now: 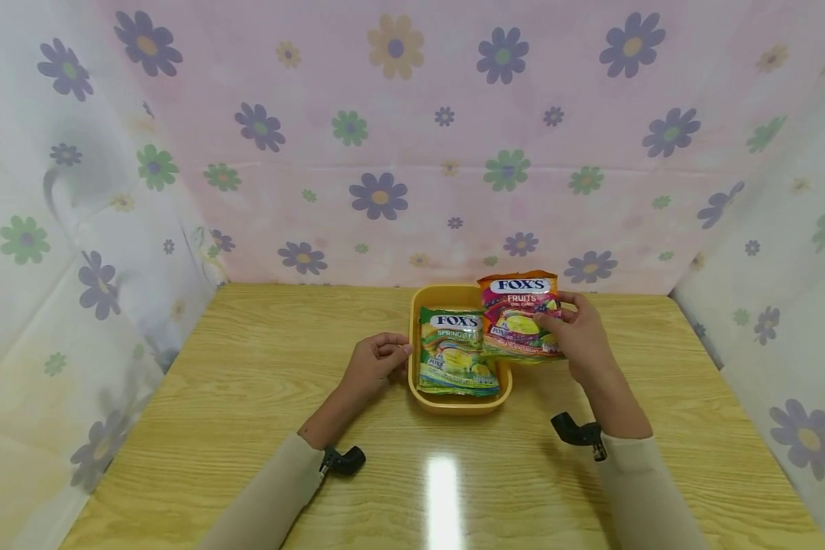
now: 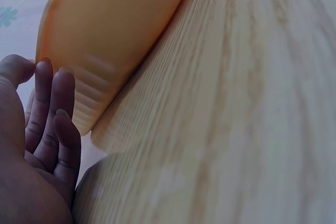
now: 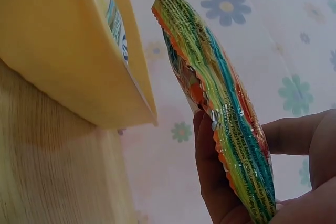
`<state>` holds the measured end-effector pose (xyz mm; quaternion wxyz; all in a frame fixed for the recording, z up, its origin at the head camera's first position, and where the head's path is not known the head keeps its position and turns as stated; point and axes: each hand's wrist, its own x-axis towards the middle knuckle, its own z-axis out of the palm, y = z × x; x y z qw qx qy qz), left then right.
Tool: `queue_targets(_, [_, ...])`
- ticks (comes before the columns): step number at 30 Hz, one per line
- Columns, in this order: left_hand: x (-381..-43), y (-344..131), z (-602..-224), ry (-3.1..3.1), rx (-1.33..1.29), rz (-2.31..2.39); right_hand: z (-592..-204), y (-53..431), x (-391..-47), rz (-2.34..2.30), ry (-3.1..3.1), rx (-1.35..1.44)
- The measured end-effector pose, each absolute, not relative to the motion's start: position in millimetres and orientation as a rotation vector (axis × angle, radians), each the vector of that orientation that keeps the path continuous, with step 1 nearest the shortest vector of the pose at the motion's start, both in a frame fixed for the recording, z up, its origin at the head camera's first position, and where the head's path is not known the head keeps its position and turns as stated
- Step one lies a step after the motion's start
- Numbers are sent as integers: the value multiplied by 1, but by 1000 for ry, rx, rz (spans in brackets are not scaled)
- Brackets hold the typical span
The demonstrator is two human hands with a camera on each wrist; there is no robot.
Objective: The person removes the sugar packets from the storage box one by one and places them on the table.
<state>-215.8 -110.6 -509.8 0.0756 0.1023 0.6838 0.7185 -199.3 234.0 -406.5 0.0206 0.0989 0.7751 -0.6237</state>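
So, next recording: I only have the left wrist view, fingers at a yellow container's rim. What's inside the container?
Observer: A green FOX'S Spring Tea packet lies in the container, its printed front showing in the head view.
Operator: And the right hand, is it holding anything?
Observer: Yes, an orange and purple FOX'S Fruits packet.
Operator: Is that one in the container too?
Observer: No, the right wrist view shows a gap between it and the container.

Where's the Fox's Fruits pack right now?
Head view, right of center: the right hand holds the Fruits pack, overlapping the yellow bin at upper right, beside the green Spring Tea pack.
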Motion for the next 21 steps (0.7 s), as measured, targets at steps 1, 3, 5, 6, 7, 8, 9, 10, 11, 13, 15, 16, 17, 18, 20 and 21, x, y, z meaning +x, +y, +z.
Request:
queue_targets(1, [-216, -111, -510, 2051, 303, 2155, -407, 237, -200, -1937, 2405, 312])
queue_targets(3, [-215, -111, -510, 2049, 302, 2161, -409, 242, -201, -1940, 2405, 327])
queue_targets(5, [-215, -111, -510, 2051, 305, 2161, -410, 248, -203, -1947, 2404, 345])
queue_targets(6, [-216, -111, -510, 2057, 311, 2157, -410, 251, -203, -1950, 2403, 353])
queue_targets(7, [-216, -111, -511, 2063, 315, 2153, -411, 254, -204, -1957, 2397, 361])
queue_targets(8, [-216, -111, -510, 2070, 322, 2149, -411, 257, -204, -1967, 2385, 366])
queue_targets(9, [-216, -111, -511, 2073, 328, 2146, -411, 260, -205, -1979, 2373, 365])
queue_targets(10, [-216, -111, -511, 2079, 335, 2143, -412, 262, -205, -1989, 2362, 362])
queue_targets(11, [-216, -111, -511, 2085, 341, 2140, -413, 265, -205, -1998, 2352, 361])
queue_targets(13, [-217, -111, -511, 2088, 350, 2139, -416, 270, -207, -2013, 2331, 360])
queue_targets(15, [-217, -111, -511, 2089, 357, 2140, -420, 275, -209, -2031, 2310, 360])
queue_targets(16, [-217, -111, -511, 2091, 360, 2140, -423, 278, -210, -2040, 2297, 367])
queue_targets(17, [-217, -111, -511, 2092, 364, 2139, -426, 280, -211, -2049, 2285, 371])
queue_targets(18, [-217, -111, -511, 2091, 366, 2140, -429, 282, -212, -2061, 2268, 372])
queue_targets(20, [-217, -111, -511, 2088, 372, 2144, -435, 286, -215, -2074, 2243, 376])
queue_targets(21, [-217, -111, -511, 2087, 375, 2146, -438, 288, -216, -2077, 2232, 375])
